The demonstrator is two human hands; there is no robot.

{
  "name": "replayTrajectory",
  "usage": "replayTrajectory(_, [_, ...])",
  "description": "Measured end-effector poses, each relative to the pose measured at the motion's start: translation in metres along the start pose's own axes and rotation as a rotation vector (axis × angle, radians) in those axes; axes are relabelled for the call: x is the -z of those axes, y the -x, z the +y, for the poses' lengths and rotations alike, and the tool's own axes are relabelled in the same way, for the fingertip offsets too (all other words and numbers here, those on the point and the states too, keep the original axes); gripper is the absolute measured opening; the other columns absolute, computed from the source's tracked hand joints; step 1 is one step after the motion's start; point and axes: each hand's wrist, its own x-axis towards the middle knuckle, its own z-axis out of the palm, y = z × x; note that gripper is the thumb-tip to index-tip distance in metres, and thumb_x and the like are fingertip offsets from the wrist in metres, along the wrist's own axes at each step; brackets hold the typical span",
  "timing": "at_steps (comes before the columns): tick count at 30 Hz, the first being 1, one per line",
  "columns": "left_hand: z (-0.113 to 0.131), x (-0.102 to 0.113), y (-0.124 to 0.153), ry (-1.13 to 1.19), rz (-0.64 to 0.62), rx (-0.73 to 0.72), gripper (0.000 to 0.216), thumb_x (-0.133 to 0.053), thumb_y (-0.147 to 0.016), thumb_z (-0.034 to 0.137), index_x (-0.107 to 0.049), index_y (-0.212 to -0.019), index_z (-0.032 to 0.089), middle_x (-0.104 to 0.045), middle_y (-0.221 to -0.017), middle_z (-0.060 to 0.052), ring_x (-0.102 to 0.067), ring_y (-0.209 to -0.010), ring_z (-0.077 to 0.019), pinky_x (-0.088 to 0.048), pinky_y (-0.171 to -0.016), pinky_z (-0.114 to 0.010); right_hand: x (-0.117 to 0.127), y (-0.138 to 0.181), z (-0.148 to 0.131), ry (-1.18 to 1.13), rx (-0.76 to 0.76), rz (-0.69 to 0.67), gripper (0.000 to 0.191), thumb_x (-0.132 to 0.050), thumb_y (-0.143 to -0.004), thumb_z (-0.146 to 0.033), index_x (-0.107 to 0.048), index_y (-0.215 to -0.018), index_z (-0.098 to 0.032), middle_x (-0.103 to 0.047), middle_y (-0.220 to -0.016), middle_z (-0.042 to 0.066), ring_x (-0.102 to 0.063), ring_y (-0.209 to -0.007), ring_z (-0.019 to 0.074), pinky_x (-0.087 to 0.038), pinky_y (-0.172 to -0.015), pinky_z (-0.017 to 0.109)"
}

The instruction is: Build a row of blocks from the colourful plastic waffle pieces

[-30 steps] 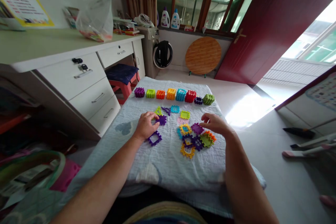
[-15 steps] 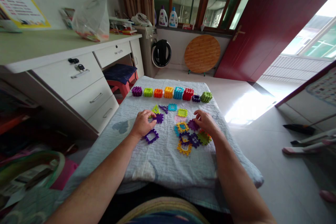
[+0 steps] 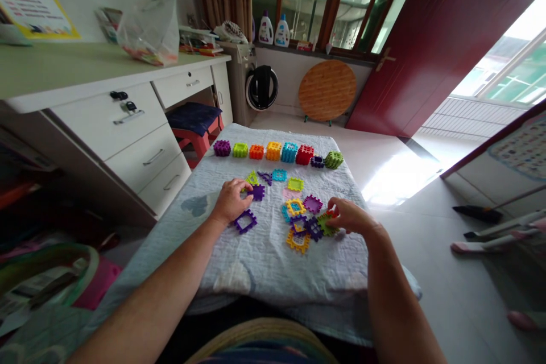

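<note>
My left hand is closed at the left edge of a solid purple tile, with thumb and index finger on it. A purple frame tile lies just below that hand. On the right, my right hand has its fingers parted at the right edge of a green tile, where a bit of red shows underneath. Left of these fingers lie a magenta-purple tile, a dark purple lattice tile, and yellow frame tiles, some overlapping.
Across the far side of the cloth-covered table stands a row of coloured cubes. Nearer lie a blue frame tile, a lime frame tile and a purple triangle. A desk stands at the left.
My right hand has left the magenta-purple tile and moved right and down to the green tile. My left hand stays at the solid purple tile. The view has shifted slightly.
</note>
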Motion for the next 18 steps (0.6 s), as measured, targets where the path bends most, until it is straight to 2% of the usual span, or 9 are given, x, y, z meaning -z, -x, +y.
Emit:
replayTrajectory(4, [-0.001,0.0,0.001,0.002,-0.004,-0.001,0.009,-0.06,-0.072,0.022,-0.063,-0.08,0.02,-0.067,-0.093,-0.006,-0.061,-0.096,-0.0247,-0.044,-0.094,-0.041,0.0,-0.007,-0.006,-0.028,0.097,-0.022,0.026,-0.063,-0.068,-0.018,-0.059,-0.094,-0.02,-0.063,-0.078,0.001,-0.053,-0.05,0.0091,-0.037,-0.038,0.018])
replayTrajectory(8, [-0.002,-0.001,0.001,-0.003,-0.01,0.003,0.01,-0.06,-0.072,0.023,-0.063,-0.081,0.02,-0.067,-0.094,-0.006,-0.06,-0.097,-0.0246,-0.043,-0.094,-0.04,0.008,-0.018,-0.023,-0.016,0.265,-0.06,0.015,-0.061,-0.069,-0.019,-0.061,-0.083,-0.018,-0.055,-0.063,-0.004,-0.047,-0.05,0.0078,-0.031,-0.042,0.018])
replayTrajectory(10, [-0.003,-0.001,0.0,-0.002,-0.013,0.011,0.01,-0.06,-0.072,0.023,-0.064,-0.081,0.02,-0.067,-0.094,-0.006,-0.06,-0.097,-0.0248,-0.043,-0.094,-0.04,0.011,-0.025,-0.036,0.025,0.335,0.037,0.012,-0.061,-0.068,-0.02,-0.061,-0.08,-0.018,-0.053,-0.061,-0.004,-0.045,-0.052,0.008,-0.029,-0.046,0.02])
replayTrajectory(14, [-0.002,-0.001,0.0,0.012,-0.013,0.018,0.01,-0.06,-0.071,0.023,-0.064,-0.08,0.019,-0.067,-0.095,-0.007,-0.06,-0.097,-0.0251,-0.043,-0.094,-0.041,-0.001,-0.041,-0.062,0.102,0.387,0.361,0.009,-0.061,-0.071,-0.022,-0.059,-0.079,-0.018,-0.051,-0.059,-0.004,-0.041,-0.055,0.0098,-0.026,-0.054,0.023])
replayTrajectory(16, [-0.002,0.0,-0.001,0.019,-0.013,0.019,0.01,-0.06,-0.071,0.022,-0.063,-0.079,0.019,-0.067,-0.095,-0.007,-0.06,-0.098,-0.0253,-0.043,-0.095,-0.041,-0.013,-0.046,-0.071,0.097,0.421,0.438,0.011,-0.06,-0.073,-0.022,-0.058,-0.083,-0.019,-0.052,-0.062,-0.003,-0.042,-0.058,0.011,-0.027,-0.057,0.024])
replayTrajectory(18, [-0.001,0.0,-0.001,0.023,-0.016,0.02,0.01,-0.06,-0.071,0.022,-0.064,-0.079,0.019,-0.067,-0.096,-0.007,-0.06,-0.099,-0.0255,-0.043,-0.095,-0.042,-0.025,-0.048,-0.076,0.06,0.482,0.452,0.015,-0.063,-0.072,-0.023,-0.057,-0.086,-0.019,-0.055,-0.07,-0.002,-0.044,-0.063,0.0117,-0.029,-0.06,0.024])
